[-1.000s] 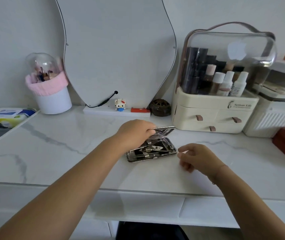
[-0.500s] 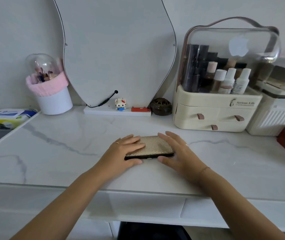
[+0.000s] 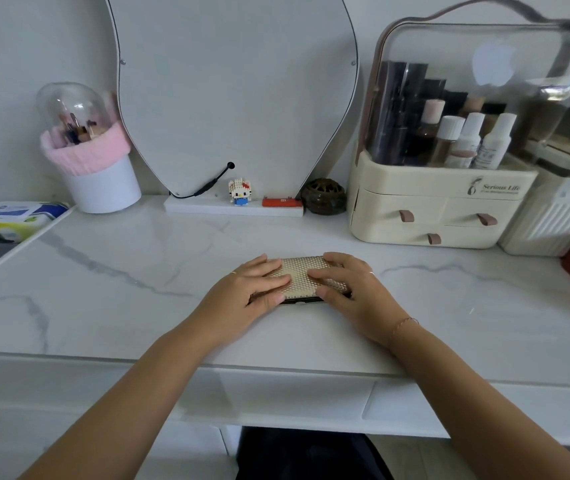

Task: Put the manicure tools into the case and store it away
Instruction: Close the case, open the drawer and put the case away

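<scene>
The closed case [image 3: 301, 276] lies on the table [image 3: 103, 289], near its front edge. The left hand [image 3: 243, 299] and right hand [image 3: 359, 296] press its lid with fairly straight fingers, grip wide; thumbs seem to touch its near side.

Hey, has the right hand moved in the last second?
Yes. The right hand has shifted left, away from the drawer box, going from the table beside the case onto its closed lid.
</scene>
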The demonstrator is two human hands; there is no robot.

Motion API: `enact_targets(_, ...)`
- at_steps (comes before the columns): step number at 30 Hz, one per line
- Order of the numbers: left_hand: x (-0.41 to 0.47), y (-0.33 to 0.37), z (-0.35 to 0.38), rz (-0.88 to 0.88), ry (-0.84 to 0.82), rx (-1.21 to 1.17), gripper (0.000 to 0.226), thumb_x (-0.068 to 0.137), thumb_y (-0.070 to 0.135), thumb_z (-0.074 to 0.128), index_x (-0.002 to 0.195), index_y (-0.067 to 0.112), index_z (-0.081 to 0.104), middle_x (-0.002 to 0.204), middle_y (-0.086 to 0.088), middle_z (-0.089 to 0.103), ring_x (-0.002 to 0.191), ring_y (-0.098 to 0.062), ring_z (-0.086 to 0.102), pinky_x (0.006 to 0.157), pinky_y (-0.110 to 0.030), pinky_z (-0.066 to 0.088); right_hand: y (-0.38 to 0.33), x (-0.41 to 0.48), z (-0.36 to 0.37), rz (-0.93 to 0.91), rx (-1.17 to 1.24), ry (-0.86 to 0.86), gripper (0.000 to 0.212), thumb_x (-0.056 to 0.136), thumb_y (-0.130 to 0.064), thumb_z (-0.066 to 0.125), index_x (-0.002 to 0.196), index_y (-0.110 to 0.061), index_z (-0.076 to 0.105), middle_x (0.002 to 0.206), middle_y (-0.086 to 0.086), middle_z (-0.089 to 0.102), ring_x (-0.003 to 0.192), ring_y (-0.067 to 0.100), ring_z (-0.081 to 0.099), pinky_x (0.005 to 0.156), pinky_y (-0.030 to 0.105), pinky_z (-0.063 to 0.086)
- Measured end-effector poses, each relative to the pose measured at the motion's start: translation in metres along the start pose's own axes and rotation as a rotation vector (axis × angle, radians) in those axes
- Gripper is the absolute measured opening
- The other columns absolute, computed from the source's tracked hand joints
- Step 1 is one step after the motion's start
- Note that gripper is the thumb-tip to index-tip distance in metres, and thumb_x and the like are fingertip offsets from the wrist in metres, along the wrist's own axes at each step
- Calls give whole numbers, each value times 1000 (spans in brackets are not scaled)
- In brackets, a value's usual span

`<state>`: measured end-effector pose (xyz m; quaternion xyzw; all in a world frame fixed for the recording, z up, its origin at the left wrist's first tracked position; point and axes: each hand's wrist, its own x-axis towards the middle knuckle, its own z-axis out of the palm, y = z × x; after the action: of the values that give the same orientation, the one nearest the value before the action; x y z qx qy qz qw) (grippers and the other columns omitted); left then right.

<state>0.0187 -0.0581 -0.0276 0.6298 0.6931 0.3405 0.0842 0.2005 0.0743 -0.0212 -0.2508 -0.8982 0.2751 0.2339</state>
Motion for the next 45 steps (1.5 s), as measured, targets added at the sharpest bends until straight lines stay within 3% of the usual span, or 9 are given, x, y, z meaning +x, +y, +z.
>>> enact_targets(14,-2,7,1,-28,-23,33,38,91,29,56,129,25,55,147,11,38,138,3,15,112,-20,14,-3,-3,-1,41,-23,-59,32,91,-27,55,123,-30,58,143,-5,37,135,14,26,112,27,23)
enact_targets(17,-3,12,0,-60,-29,32,44,90,35,56,133,28,50,149,11,34,140,1,13,116,-28,14,-9,-18,-12,115,122,-30,31,91,-23,56,122,-26,60,140,-5,42,129,11,38,110,26,30)
enact_targets(21,-5,26,12,-65,-81,141,83,71,75,36,141,30,38,154,10,23,143,-5,7,119,-46,8,-10,-92,-28,202,326,443,18,90,-18,56,104,-27,65,114,-9,61,106,2,57,92,15,45)
enact_targets(25,-1,49,37,-34,-97,543,91,68,79,7,147,35,16,157,14,5,145,-8,-7,109,-54,-18,10,-172,-21,491,361,1004,9,89,-16,58,96,-20,62,94,-2,64,85,9,59,73,14,49)
enact_targets(30,0,95,79,181,-236,403,87,75,76,8,147,30,21,158,9,11,145,-8,0,118,-36,-4,78,-209,8,997,917,792,44,88,-22,61,125,-1,47,106,9,57,93,19,61,79,28,48)
enact_targets(32,-4,105,93,243,-274,410,83,80,77,16,147,29,21,158,7,13,145,-8,5,119,-30,3,90,-210,5,997,1241,793,28,93,-10,50,115,7,50,104,14,54,87,19,60,78,29,49)
enact_targets(35,-8,107,100,271,-252,458,82,80,74,12,148,29,17,158,6,11,146,-10,7,119,-29,6,90,-209,-8,961,1556,757,11,94,-8,43,91,-1,52,102,15,52,94,26,57,97,37,43)
enact_targets(40,-10,112,96,233,-278,458,66,91,60,27,148,30,15,158,9,9,145,-7,5,116,-24,2,93,-218,-15,944,1835,678,13,89,-13,46,100,-6,50,119,11,49,122,29,47,107,38,36)
enact_targets(45,-11,116,94,206,-301,463,68,90,61,28,149,30,15,158,9,9,145,-6,4,116,-24,2,98,-223,-15,917,1879,624,23,87,-16,52,109,-10,48,119,9,44,126,25,45,104,35,37)
